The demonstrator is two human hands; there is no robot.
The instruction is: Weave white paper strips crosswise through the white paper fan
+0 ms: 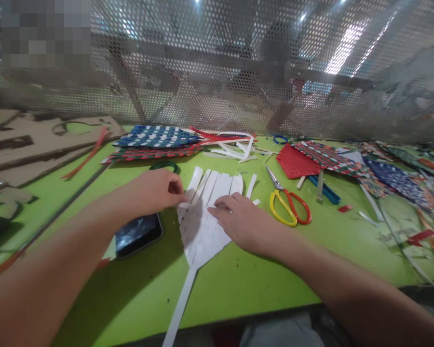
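A white paper fan shape [206, 212], cut into long strips and partly woven, lies on the green table [238, 284] with its stem pointing toward me. My left hand [155, 190] pinches a white strip at the fan's left edge, fingers closed. My right hand [244, 221] rests flat on the right half of the white paper, fingers stretched out and pressing it down.
A dark phone [137, 233] lies under my left wrist. Scissors with yellow and red handles [287, 205] sit right of the paper. Woven colored mats [159, 137] and loose strips lie behind, more woven pieces [347, 164] at right, cardboard cutouts [29, 144] at left, a perforated metal screen [217, 67] beyond.
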